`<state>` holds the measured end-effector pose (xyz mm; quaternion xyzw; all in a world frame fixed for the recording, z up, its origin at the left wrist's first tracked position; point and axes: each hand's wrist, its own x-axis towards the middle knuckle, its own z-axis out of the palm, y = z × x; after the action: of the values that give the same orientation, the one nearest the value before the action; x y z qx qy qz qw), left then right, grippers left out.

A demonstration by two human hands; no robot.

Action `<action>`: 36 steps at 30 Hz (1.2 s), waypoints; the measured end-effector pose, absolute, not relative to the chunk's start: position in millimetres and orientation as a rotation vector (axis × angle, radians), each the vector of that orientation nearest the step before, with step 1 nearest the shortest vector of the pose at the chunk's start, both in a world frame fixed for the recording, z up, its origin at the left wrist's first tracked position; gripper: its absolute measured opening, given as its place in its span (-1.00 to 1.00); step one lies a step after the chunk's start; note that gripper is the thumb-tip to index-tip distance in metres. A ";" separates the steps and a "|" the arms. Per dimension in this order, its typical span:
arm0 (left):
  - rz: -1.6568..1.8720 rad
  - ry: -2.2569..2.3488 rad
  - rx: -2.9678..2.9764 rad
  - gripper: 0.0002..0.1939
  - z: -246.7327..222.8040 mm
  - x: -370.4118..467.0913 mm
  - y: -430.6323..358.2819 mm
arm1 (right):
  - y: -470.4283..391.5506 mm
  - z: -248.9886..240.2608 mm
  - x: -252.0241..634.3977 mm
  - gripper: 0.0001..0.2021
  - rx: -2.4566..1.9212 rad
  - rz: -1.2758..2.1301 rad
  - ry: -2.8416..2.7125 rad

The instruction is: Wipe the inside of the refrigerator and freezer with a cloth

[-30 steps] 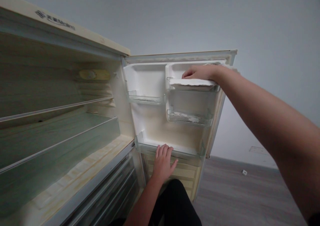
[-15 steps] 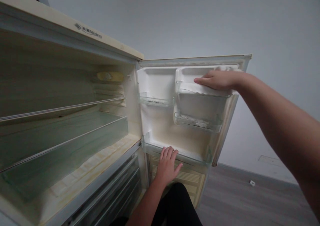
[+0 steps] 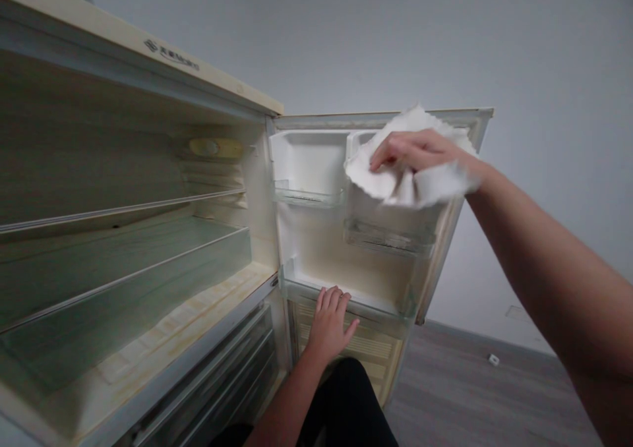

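Observation:
A thin white cloth with ragged edges hangs crumpled from my right hand, whose fingers are closed on it. Hand and cloth are in front of the upper right shelf of the open fridge door, hiding most of that shelf. My left hand lies with fingers stretched over the rim of the low clear door shelf, its thumb apart, holding nothing.
The fridge compartment on the left has glass shelves and a yellow-stained floor. Drawers show below it. My dark-clothed knee is close under the door. A small white object lies on the grey floor by the wall.
My right hand has lifted off the upper right door shelf with the cloth, which now hangs unfolded around it and blurs slightly. The left hand keeps its place on the low shelf.

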<state>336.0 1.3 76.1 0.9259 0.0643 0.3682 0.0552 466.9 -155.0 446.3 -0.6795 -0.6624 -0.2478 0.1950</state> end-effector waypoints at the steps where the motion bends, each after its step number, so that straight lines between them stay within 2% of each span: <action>1: 1.119 0.196 2.811 -0.49 75.9 336.6 1.0 | -147.9 439.0 462.1 -0.59 -1.937 -0.734 -1.950; 3: 1.125 0.191 2.807 -0.49 75.6 337.4 0.8 | -129.1 421.2 453.6 -0.64 -2.047 -0.946 -1.953; 7: 1.130 0.189 2.804 -0.50 74.3 338.0 1.6 | -90.0 391.4 444.5 -0.55 -2.283 -1.274 -1.493; 13: 1.122 0.181 2.821 -0.49 74.3 337.5 3.6 | -78.5 393.3 444.2 -0.59 -2.336 -1.456 -1.470; 20: 1.099 0.178 2.836 -0.49 77.6 337.7 4.1 | -126.9 396.5 463.0 -0.59 -2.470 -1.558 -1.406; 27: 1.099 0.215 2.886 -0.54 77.7 345.8 -0.4 | -188.9 384.7 509.7 -0.63 -2.417 -1.702 -1.393; 32: 1.102 0.235 2.915 -0.53 74.8 348.3 -1.0 | -188.3 378.7 535.4 -0.59 -2.165 -1.822 -1.434; 36: 1.135 0.233 2.903 -0.55 73.1 348.5 -0.8 | -174.6 373.9 541.8 -0.67 -2.019 -1.849 -1.313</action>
<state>348.5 -0.8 73.1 0.9288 0.0746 0.3630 0.0081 541.8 -174.6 373.9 -0.6640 -0.4317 -0.6082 0.0529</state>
